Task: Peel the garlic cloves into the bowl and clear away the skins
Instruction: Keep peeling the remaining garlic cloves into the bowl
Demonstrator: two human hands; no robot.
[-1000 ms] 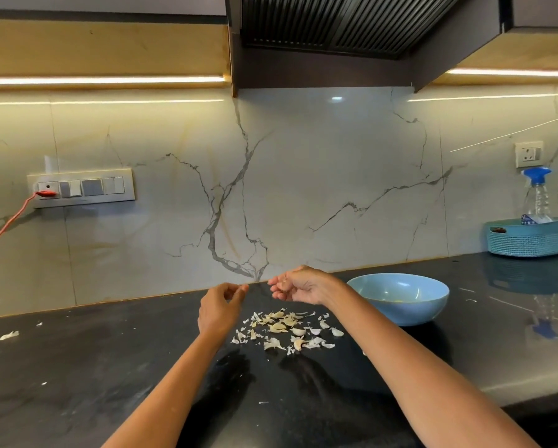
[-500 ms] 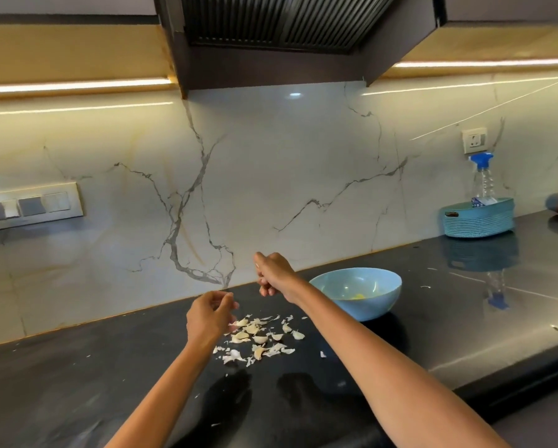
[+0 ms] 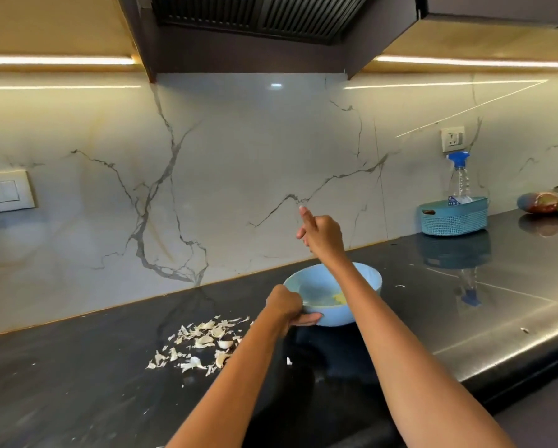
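On the black counter point(image 3: 465, 324) I see the bowl point(image 3: 361, 315), light blue, standing near the front edge, and my left hand point(image 3: 284, 303) grips it at its left rim: the fingers point(image 3: 306, 318) go under and along the outer wall, and the rest of the hand lies over the rim. Inside the bowl there is something small and yellowish at the bottom, the cloves point(image 3: 339, 298) I think, but it is too blurred to say how many. My right hand point(image 3: 322, 236) is in the air above and behind the bowl, well above its rim, and my forearm crosses over the bowl. Of this hand one finger point(image 3: 305, 215) points up toward the wall, and the other fingers are curled loosely; I cannot tell if they pinch anything between them, because I see the hand from the back. To the left of the bowl, just beside my left arm, the skins point(image 3: 203, 342) lie in a loose pile on the counter, pale and dry, and a few small pieces are scattered around it, one also right of the bowl. Far at the right, against the marble wall point(image 3: 238, 189), a blue basket point(image 3: 453, 216) stands with a spray bottle point(image 3: 460, 179) in it, and a socket point(image 3: 452, 139) is on the wall above. At the left edge I see a switch plate point(image 3: 4, 192). A dark hood point(image 3: 248, 30) hangs over the middle.
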